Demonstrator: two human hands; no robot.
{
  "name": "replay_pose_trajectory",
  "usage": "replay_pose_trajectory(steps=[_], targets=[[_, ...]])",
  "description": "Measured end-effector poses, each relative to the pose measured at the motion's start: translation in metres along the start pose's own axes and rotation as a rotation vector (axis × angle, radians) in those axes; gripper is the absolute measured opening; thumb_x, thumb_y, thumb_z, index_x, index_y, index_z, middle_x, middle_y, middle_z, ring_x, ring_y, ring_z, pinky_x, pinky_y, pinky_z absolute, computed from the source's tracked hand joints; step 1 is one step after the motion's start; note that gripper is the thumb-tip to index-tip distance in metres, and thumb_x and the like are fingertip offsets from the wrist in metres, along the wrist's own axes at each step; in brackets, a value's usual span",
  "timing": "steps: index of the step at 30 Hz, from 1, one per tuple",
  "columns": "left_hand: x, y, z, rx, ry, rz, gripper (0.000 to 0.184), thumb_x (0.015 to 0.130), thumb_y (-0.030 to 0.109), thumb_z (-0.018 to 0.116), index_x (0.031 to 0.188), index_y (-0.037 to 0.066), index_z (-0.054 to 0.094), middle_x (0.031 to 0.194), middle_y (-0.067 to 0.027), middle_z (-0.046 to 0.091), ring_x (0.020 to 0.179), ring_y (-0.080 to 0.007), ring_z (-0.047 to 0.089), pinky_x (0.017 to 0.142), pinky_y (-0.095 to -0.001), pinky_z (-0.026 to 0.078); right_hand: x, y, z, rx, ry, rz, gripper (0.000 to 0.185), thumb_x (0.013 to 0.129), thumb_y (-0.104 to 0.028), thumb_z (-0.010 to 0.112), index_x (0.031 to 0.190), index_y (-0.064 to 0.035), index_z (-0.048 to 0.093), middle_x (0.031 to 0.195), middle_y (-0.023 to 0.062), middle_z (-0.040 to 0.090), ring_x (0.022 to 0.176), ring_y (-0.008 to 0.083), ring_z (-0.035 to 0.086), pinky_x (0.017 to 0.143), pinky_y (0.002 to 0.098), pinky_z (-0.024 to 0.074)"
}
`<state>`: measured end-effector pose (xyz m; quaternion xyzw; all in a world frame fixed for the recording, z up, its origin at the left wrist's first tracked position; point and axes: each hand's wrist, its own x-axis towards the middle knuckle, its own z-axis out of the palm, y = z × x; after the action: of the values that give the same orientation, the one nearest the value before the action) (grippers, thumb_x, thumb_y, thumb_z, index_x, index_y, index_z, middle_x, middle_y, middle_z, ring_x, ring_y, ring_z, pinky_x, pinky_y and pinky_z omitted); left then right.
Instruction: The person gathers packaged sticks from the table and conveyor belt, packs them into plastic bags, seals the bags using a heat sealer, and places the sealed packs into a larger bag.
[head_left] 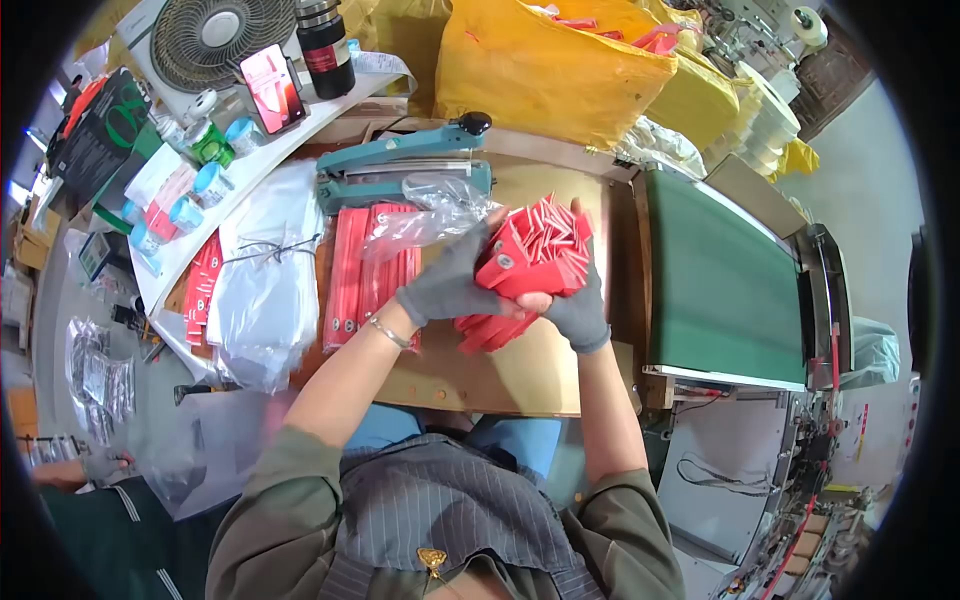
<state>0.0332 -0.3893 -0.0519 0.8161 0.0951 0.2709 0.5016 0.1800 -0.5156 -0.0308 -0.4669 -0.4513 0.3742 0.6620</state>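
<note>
A thick bundle of red packets [535,250] is squeezed between my two hands above the cardboard-coloured tabletop, its white-edged ends fanned upward. My left hand [455,275], in a grey fingerless glove, is closed round the bundle's left side. On the other side my right hand [575,300], gloved the same way, wraps the lower right part, its thumb across the front. Left of the bundle, a crumpled clear plastic bag [430,212] lies against the teal heat sealer [400,165]. Stacks of long red packets [350,270] rest beneath it on the table.
Clear plastic bags [265,290] tied with black cord lie at left. A white shelf holds a phone [270,90], a black flask [325,55] and several small jars. A big yellow sack [545,70] stands behind; a green conveyor belt [720,280] runs at right. Another person's hand [100,465] shows lower left.
</note>
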Motion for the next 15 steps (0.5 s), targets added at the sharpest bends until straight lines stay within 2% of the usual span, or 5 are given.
replay_pose_trajectory(steps=[3, 5, 9, 12, 15], targets=[[-0.011, -0.005, 0.015, 0.074, 0.045, 0.078, 0.105, 0.054, 0.030, 0.087, 0.139, 0.001, 0.031, 0.134, -0.0176, 0.045, 0.123, -0.0280, 0.047, 0.103, -0.0381, 0.038, -0.004, 0.001, 0.034, -0.017, 0.075, -0.066, 0.111, 0.059, -0.016, 0.088, 0.145, -0.0011, 0.020, 0.136, 0.0156, 0.044, 0.121, 0.0217, 0.049, 0.101, 0.0339, 0.0412], [-0.021, 0.013, 0.008, -0.013, 0.068, 0.024, 0.096, 0.055, 0.028, 0.086, 0.134, 0.001, 0.039, 0.127, -0.0162, 0.052, 0.115, -0.0269, 0.053, 0.099, -0.0371, 0.043, -0.012, -0.021, 0.058, 0.060, 0.164, 0.137, 0.106, 0.060, -0.018, 0.088, 0.143, -0.0008, 0.024, 0.138, 0.0162, 0.042, 0.122, 0.0214, 0.047, 0.101, 0.0343, 0.0408], [-0.044, 0.056, -0.008, -0.317, 0.141, 0.032, 0.081, 0.057, 0.023, 0.086, 0.125, 0.001, 0.047, 0.113, -0.0139, 0.059, 0.104, -0.0245, 0.059, 0.092, -0.0340, 0.046, -0.027, -0.044, 0.090, 0.109, 0.161, 0.170, 0.102, 0.060, -0.019, 0.088, 0.141, -0.0009, 0.027, 0.139, 0.0166, 0.040, 0.124, 0.0204, 0.044, 0.102, 0.0346, 0.0391], [-0.059, 0.081, -0.027, -0.224, 0.084, 0.113, 0.079, 0.056, 0.017, 0.087, 0.124, 0.002, 0.050, 0.116, -0.0096, 0.059, 0.102, -0.0191, 0.059, 0.090, -0.0314, 0.047, -0.025, -0.058, 0.095, -0.143, -0.046, -0.417, 0.102, 0.064, -0.019, 0.086, 0.143, -0.0021, 0.025, 0.139, 0.0184, 0.038, 0.122, 0.0226, 0.045, 0.101, 0.0342, 0.0389], [-0.074, 0.101, -0.029, -0.469, -0.127, -0.062, 0.075, 0.059, 0.020, 0.086, 0.123, 0.002, 0.051, 0.111, -0.0078, 0.061, 0.098, -0.0209, 0.061, 0.090, -0.0314, 0.047, -0.044, -0.079, 0.119, 0.049, 0.033, -0.137, 0.104, 0.065, -0.018, 0.085, 0.145, -0.0030, 0.021, 0.142, 0.0188, 0.034, 0.125, 0.0244, 0.042, 0.103, 0.0359, 0.0364]])
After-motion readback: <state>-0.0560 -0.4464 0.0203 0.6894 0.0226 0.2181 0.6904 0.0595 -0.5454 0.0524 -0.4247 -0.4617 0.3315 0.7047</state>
